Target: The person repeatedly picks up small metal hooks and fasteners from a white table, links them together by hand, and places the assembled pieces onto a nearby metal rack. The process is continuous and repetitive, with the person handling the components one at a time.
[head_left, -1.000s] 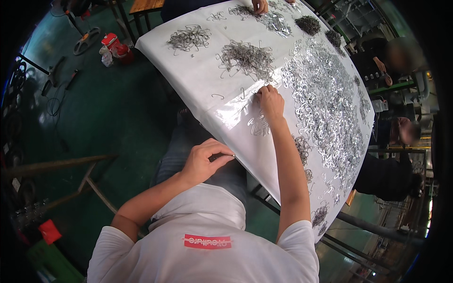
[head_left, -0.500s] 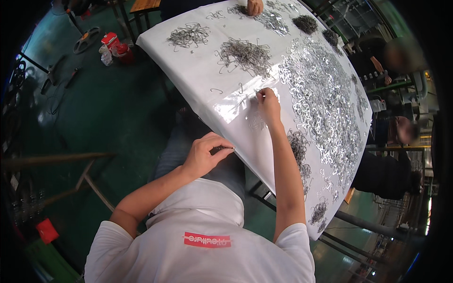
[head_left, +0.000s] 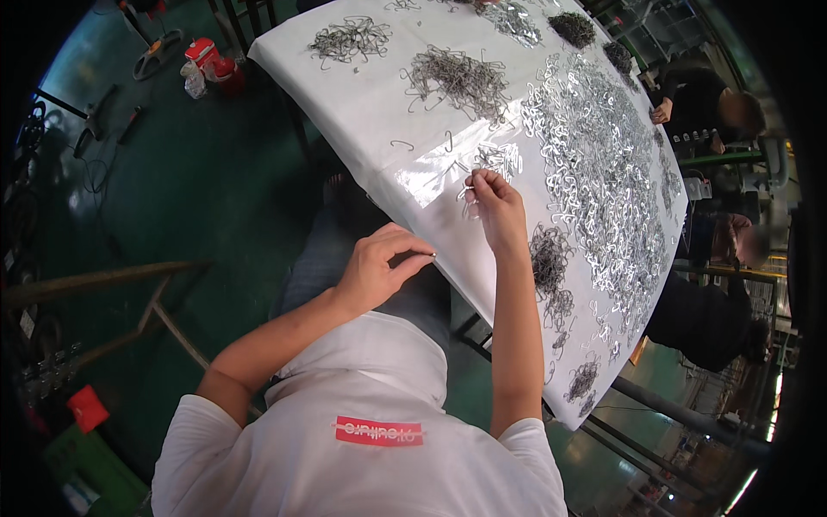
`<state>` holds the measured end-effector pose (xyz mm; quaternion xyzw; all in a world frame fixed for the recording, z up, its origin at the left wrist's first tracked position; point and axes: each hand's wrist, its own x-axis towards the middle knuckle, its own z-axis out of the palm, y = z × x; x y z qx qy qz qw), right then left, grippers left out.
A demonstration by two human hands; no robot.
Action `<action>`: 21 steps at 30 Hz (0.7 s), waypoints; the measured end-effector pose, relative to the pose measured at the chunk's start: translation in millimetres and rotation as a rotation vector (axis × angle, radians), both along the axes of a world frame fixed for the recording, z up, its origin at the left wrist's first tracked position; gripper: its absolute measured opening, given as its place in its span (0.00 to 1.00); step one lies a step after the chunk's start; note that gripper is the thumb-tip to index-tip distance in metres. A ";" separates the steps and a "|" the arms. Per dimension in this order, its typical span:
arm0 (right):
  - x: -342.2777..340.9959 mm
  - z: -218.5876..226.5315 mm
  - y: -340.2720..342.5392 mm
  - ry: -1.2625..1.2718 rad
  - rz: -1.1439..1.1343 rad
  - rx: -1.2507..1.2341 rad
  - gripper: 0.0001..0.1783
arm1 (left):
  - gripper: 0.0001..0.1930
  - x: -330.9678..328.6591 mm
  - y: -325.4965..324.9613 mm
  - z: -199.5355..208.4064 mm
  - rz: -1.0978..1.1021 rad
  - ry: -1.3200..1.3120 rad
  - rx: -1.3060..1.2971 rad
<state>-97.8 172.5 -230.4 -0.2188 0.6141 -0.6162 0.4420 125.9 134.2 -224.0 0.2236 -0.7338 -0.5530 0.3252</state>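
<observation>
My left hand [head_left: 379,265] is closed in a pinch just off the near edge of the white-covered table [head_left: 366,142]. A small dark tip shows at its fingertips, too small to name. Over the table, my right hand [head_left: 501,211] has thumb and forefinger pinched together on a thin metal hook, mostly hidden by the fingers. Right beyond it lies a small group of shiny metal hooks [head_left: 500,158]. Two single hooks lie farther left, one of them a curved dark hook [head_left: 401,144].
A broad spread of shiny hooks [head_left: 594,189] covers the table's right part. Dark hook heaps lie at the far side [head_left: 457,79] and beside my right forearm [head_left: 550,258]. Co-workers, one in a dark top [head_left: 699,103], are along the far edges. A red container [head_left: 228,77] stands on the green floor.
My right hand has drawn slightly back toward me, uncovering the shiny hooks beyond it. My left hand has risen a little, still pinched. The co-worker's hand at the far edge is now mostly out of view.
</observation>
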 end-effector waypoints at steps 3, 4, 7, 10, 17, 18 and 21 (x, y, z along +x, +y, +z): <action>31.0 22.2 29.9 -0.148 -0.003 0.025 0.08 | 0.09 0.1 0.4 0.6 0.000 0.008 -0.018; 41.9 27.2 38.4 -0.192 -0.011 -0.005 0.07 | 0.09 -0.2 0.4 0.7 0.002 0.009 -0.024; 74.5 34.8 59.6 -0.274 -0.066 -0.033 0.06 | 0.10 -0.5 2.2 1.4 0.004 0.003 -0.024; 97.8 36.1 69.9 -0.148 -0.109 -0.053 0.11 | 0.11 -1.4 2.5 2.0 0.016 0.001 -0.039; 111.0 30.0 66.0 -0.028 -0.221 -0.041 0.04 | 0.11 -7.3 0.3 1.7 0.049 0.039 -0.104; 113.3 27.7 64.7 0.005 -0.244 -0.073 0.05 | 0.12 -8.5 1.1 1.4 0.053 0.045 -0.111; 119.4 20.3 60.5 0.155 -0.298 -0.151 0.07 | 0.14 -11.8 5.2 0.8 0.060 0.057 -0.073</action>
